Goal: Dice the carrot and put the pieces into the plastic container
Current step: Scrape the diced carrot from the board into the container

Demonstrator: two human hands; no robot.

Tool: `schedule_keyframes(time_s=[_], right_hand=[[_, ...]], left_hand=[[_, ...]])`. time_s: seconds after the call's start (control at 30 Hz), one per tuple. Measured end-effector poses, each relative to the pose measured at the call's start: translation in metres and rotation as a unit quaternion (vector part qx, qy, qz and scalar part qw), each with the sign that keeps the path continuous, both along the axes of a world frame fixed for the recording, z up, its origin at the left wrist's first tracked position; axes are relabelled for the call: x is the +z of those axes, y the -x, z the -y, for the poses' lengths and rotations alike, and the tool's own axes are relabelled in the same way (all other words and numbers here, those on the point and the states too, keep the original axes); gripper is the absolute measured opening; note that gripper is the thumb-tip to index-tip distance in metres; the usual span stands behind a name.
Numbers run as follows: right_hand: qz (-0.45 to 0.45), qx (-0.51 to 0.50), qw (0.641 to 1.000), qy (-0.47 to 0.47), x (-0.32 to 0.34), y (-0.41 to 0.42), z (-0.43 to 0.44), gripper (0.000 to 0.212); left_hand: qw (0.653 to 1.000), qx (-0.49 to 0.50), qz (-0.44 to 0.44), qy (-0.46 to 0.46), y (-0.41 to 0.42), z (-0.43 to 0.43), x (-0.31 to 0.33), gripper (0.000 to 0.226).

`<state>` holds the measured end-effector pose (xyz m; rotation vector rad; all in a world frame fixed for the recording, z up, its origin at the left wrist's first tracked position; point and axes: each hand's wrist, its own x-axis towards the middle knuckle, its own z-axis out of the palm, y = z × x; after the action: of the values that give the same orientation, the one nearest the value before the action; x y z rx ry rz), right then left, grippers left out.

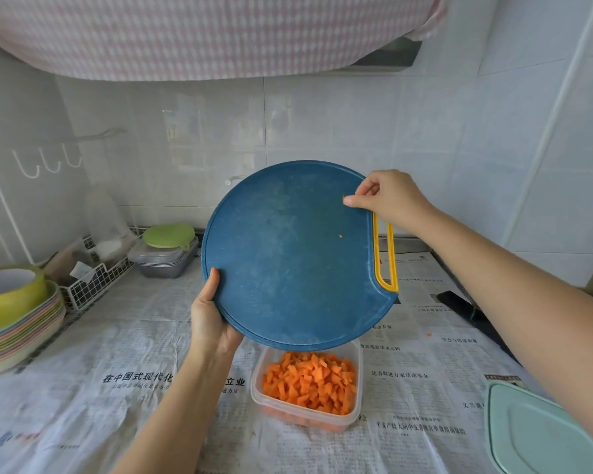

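Risk: the cutting board [288,254] is tilted steeply with only its 5 o'clock rim above the plastic container [256,398]. Any scrap that slides off elsewhere will land on the newspaper covering the desk, where one stray piece [429,334] already lies at 3 o'clock of the container. A loose scrap [340,236] clings to the board and may drop unaimed. If your left hand [208,316] slips, the board falls onto the container, which sits at 6 o'clock of the board on the desk, heaped with diced carrot [310,383]. That hand grips the rim at 8 o'clock, thumb on the face. On your right hand [394,200], the fingers [367,190] are curled to a narrow pinch at 2 o'clock and appear to hold a carrot fleck [343,197].
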<state>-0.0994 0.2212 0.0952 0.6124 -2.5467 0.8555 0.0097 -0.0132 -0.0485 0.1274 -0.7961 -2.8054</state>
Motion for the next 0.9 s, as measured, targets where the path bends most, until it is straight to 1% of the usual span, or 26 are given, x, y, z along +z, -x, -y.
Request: schedule_keyframes(time_s=[0.13, 0.2, 0.27, 0.3, 0.43, 0.53, 0.6, 0.63, 0.7, 0.73, 0.77, 0.8, 0.87, 0.9], right_hand=[[0.033, -0.098, 0.994, 0.030, 0.001, 0.004, 0.017, 0.034], [0.061, -0.139, 0.988, 0.040, 0.003, 0.007, 0.024, 0.036], [0.074, -0.162, 0.984, 0.027, 0.006, 0.008, 0.031, 0.027], [0.077, -0.170, 0.982, 0.022, 0.007, 0.008, 0.034, 0.026], [0.070, -0.183, 0.981, 0.001, 0.008, 0.008, 0.040, 0.039], [0.055, -0.179, 0.982, -0.040, 0.009, 0.008, 0.044, 0.042], [0.061, -0.169, 0.981, -0.067, 0.008, 0.008, 0.045, 0.041], [0.068, -0.158, 0.982, -0.077, 0.007, 0.006, 0.045, 0.038], [0.084, -0.128, 0.984, -0.088, 0.004, 0.002, 0.043, 0.019], [0.084, -0.112, 0.986, -0.094, 0.001, -0.001, 0.042, 0.015], [0.084, -0.099, 0.986, -0.104, -0.003, -0.006, 0.041, 0.019], [0.079, -0.081, 0.987, -0.115, -0.008, -0.012, 0.041, 0.018], [0.071, -0.047, 0.988, -0.130, -0.022, -0.030, 0.042, 0.006], [0.074, -0.036, 0.987, -0.137, -0.029, -0.041, 0.044, 0.007]], left_hand=[[1.000, -0.009, -0.006, -0.008, -0.001, -0.002, 0.001, 0.032], [1.000, -0.011, -0.002, -0.006, -0.002, -0.004, 0.001, 0.028], [1.000, -0.015, -0.004, -0.008, -0.002, -0.004, 0.001, 0.028], [1.000, -0.017, -0.004, -0.009, -0.002, -0.005, 0.001, 0.028], [1.000, -0.020, -0.003, -0.014, -0.002, -0.005, 0.001, 0.027], [1.000, -0.020, 0.000, -0.014, -0.002, -0.004, 0.001, 0.028], [1.000, -0.021, 0.003, -0.016, -0.002, -0.004, 0.001, 0.029], [1.000, -0.021, 0.004, -0.017, -0.002, -0.004, 0.000, 0.028], [0.999, -0.020, 0.003, -0.025, -0.001, -0.005, 0.001, 0.027], [0.999, -0.019, 0.000, -0.031, -0.001, -0.005, 0.001, 0.027], [0.999, -0.017, -0.004, -0.036, 0.000, -0.005, 0.001, 0.027], [0.999, -0.014, -0.008, -0.040, 0.000, -0.005, 0.001, 0.027], [0.999, -0.006, -0.015, -0.045, 0.000, -0.003, 0.001, 0.027], [0.999, -0.003, -0.016, -0.046, 0.001, -0.002, 0.001, 0.027]])
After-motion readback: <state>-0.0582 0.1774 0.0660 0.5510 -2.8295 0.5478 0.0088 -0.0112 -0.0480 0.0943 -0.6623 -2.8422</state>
